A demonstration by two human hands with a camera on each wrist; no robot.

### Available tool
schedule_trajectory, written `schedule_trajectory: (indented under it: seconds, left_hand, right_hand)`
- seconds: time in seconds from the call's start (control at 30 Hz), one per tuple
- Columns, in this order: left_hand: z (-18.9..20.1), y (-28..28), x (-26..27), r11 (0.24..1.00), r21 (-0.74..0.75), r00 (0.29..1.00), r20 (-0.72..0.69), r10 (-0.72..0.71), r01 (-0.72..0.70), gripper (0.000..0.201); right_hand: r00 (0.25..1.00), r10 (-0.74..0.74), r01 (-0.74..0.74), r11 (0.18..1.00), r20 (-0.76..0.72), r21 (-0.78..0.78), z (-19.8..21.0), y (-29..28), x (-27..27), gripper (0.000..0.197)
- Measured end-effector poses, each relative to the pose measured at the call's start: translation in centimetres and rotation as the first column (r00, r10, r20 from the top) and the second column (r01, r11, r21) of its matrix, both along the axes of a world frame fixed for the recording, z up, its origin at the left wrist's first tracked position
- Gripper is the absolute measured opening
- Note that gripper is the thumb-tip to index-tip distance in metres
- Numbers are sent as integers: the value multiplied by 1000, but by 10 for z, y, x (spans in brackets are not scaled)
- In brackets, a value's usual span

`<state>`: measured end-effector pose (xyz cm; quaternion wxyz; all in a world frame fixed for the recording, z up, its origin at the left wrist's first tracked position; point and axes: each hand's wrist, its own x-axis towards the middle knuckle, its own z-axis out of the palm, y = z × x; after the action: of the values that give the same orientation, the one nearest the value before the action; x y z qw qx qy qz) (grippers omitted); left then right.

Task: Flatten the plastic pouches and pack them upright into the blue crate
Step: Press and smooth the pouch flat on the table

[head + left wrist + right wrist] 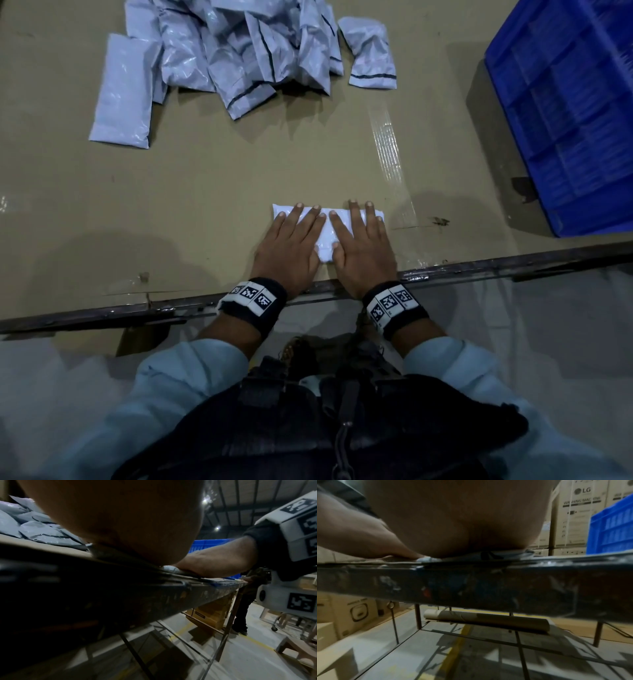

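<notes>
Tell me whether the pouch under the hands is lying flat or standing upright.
Lying flat: the pouch lies on the table with both open palms pressing it.

Stacked cartons (573,520) read "LG" and, seemingly, "WASHING MACHINE".

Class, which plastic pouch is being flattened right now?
The white pouch near the table edge, pressed under both hands; the others lie untouched in the grey pile farther back.

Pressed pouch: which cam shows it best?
Head view: the pouch lies flat near the table edge under the left hand and right hand. Both wrist views catch only a sliver of it beneath the palms.
</notes>
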<state>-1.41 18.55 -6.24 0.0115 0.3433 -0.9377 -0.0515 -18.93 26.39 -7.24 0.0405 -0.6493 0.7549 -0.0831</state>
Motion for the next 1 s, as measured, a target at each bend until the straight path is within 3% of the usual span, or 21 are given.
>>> schedule_trajectory:
  seconds: [0.33,0.5,0.63,0.73,0.83,0.9,1.0]
  left_hand:
    - [6,10,3,982,-50,983,23,185,-183,67]
    - [8,1,28,890,38,890,59,453,-455,104]
    - [10,-15,41,902,114,909,91,407,-416,104]
    - [14,-23,32,850,349,889,-91,449,-394,85]
    - [22,-26,29,795,527,758,-374,535,-301,61]
    - [31,-29,28,732,620,696,-393,601,-282,51]
    - [42,-35,23,633,751,669,-374,642,-188,54]
  right_hand:
    - [966,-257,255,961,10,110,3,1,-8,62]
    - [954,-301,297,939,-5,175,6,1,-15,72]
    - [967,-254,245,941,9,233,19,-8,-12,78]
    - [986,-162,152,968,35,201,35,-17,-17,76]
    - [988,-140,126,975,71,180,48,-18,-30,79]
    - [960,-182,146,974,215,172,55,-17,-43,81]
    - [925,-175,114,975,337,193,72,-14,-61,57]
